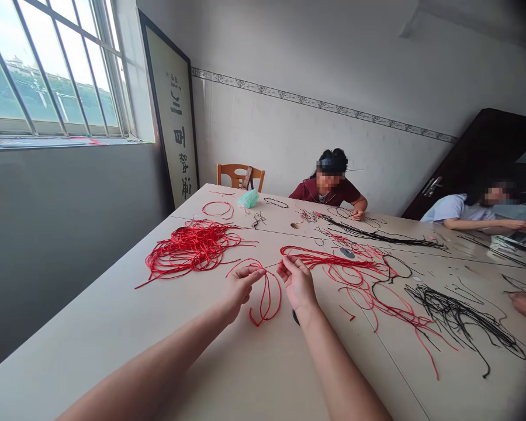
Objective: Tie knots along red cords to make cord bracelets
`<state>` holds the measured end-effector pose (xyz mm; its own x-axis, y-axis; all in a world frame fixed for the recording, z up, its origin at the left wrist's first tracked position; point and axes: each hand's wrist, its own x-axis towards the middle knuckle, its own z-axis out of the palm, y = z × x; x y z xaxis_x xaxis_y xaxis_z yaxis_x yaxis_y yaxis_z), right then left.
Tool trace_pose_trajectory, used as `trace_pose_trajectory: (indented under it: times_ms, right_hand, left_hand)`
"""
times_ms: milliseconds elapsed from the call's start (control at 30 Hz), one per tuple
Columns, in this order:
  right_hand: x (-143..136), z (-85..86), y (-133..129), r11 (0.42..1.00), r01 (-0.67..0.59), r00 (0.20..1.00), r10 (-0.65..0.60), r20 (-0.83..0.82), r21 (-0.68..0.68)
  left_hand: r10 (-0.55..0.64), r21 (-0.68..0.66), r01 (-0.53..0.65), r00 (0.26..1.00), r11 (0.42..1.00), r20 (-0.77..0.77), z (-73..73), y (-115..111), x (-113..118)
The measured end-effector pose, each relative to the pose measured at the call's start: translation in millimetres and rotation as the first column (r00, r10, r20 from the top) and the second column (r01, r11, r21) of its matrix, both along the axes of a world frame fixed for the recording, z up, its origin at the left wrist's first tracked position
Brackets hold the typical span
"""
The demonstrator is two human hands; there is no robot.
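Bright red cords, black cords, cream tabletop, mint-green bag, maroon shirt

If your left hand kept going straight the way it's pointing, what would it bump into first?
Probably your right hand: the left hand points across at its fingertips, with just thin red cord between. Heights are hard to judge here.
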<state>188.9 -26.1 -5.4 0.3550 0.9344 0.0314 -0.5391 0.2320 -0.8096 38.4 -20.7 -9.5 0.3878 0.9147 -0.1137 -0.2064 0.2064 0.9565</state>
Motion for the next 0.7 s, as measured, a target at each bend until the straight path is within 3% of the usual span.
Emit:
trace_pose_trajectory:
  times_ms: [333,433,500,567,633,700]
  right_hand:
    - [-4,3.9,-4,1.0,-0.021,0.996,0.02,0.085,0.012]
    - [-1,4.4,-5,0.998,0.068,0.983,-0.068,0.171,0.004]
    - [4,6.6,-6,0.969,0.241,0.92,-0.245,0.306,0.052]
    - [7,10.2,-8,0.912,0.374,0.78,-0.408,0.474,0.168]
    - [6,14.0,-11,0.895,0.349,0.648,-0.444,0.619,0.276]
    - [1,16.2,-14,0.926,0.217,0.56,-0.377,0.738,0.308]
  left_hand:
    - [0.077,0.058,-0.076,0.997,0.995,-0.014,-1.9,6,-3]
    - [0.125,0.078,-0.123,0.992,0.989,-0.024,-3.9,9,-4]
    - [0.144,0.091,-0.142,0.99,0.986,-0.014,-4.8,11,-6]
    - [0.148,0.104,-0.147,0.989,0.984,-0.003,-5.2,14,-8]
    - [0.149,0.121,-0.148,0.989,0.982,-0.002,-5.1,16,-10]
    - [0.149,0.141,-0.145,0.989,0.979,-0.017,-4.6,17,-11]
